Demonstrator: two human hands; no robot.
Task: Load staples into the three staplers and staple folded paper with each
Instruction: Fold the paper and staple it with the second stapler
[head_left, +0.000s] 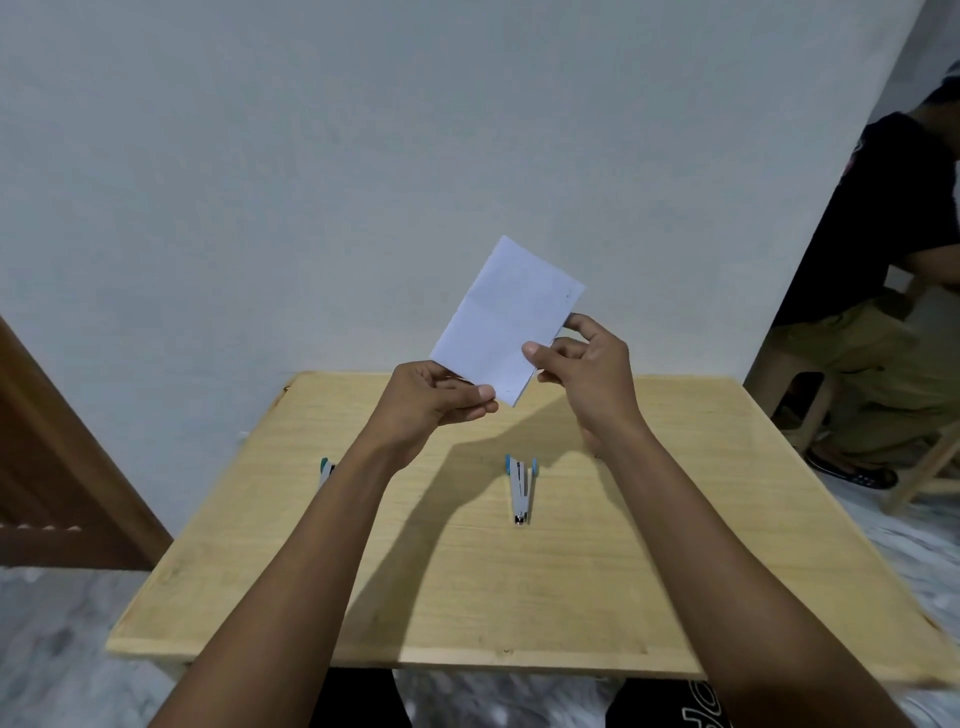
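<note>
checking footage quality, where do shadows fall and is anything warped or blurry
Head view: soft light, no glare; a dark shadow of the arms lies on the table left of the central stapler; wide-angle lens stretches the frame edges; folded paper sharp.

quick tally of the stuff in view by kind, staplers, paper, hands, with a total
staplers: 2, the middle stapler and the left stapler, which is partly hidden; a third is not in view
folded paper: 1, pinched by both hands
hands: 2, left hand and right hand
total: 5
</note>
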